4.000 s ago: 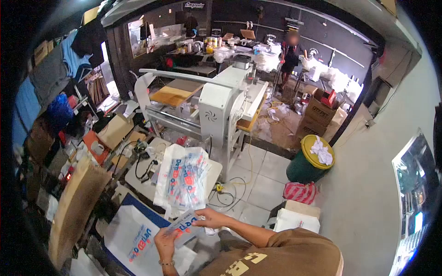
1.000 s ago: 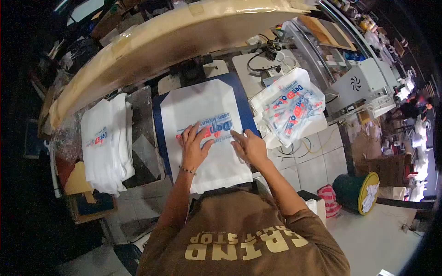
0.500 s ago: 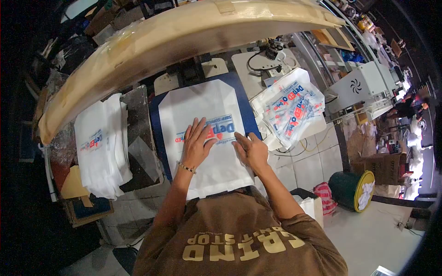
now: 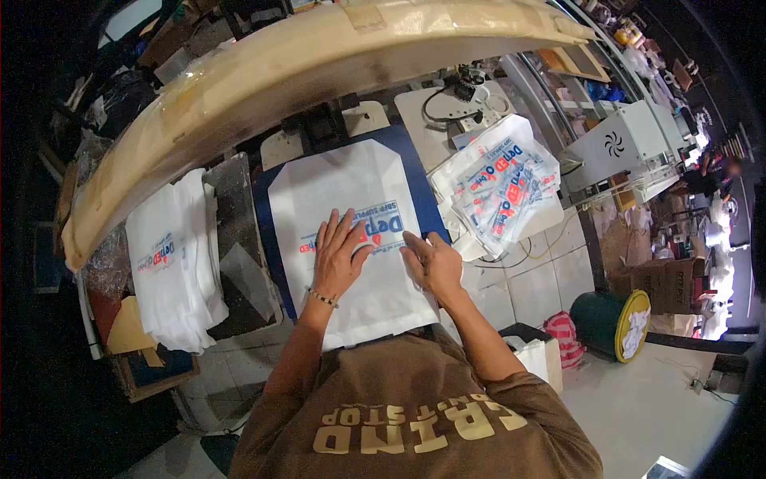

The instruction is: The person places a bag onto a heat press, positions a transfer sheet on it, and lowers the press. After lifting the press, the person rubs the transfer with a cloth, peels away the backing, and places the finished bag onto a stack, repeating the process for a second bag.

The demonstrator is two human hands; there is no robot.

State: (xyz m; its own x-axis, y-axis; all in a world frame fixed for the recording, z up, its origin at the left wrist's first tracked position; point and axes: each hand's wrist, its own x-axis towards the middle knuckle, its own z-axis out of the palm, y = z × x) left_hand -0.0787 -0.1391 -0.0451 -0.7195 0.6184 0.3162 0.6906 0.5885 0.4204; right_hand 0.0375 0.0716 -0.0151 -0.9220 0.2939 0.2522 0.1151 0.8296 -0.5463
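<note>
A white bag-like blank with cut corners (image 4: 319, 176) lies flat on a dark blue board (image 4: 425, 199). Across its middle is a printed "DepED" film (image 4: 388, 214) in blue and red lettering. My left hand (image 4: 339, 259) rests over the left part of the print, palm down, fingers stretched out. At the right edge of the print is my right hand (image 4: 436, 270); its thumb and forefinger are apart with their tips at the film's edge, and the other fingers are bent.
To the left lies a stack of printed white blanks (image 4: 167, 255) on a dark table. Several printed film sheets (image 4: 499, 188) are piled on the right. A long tape-wrapped beam (image 4: 319, 80) arches across the far side. A green bin (image 4: 598, 327) and white fan-vented box (image 4: 618, 144) are further right.
The view has shifted slightly. Both hands keep nearly the same place on the blank, with the left fingers a little higher and closer over the print.
</note>
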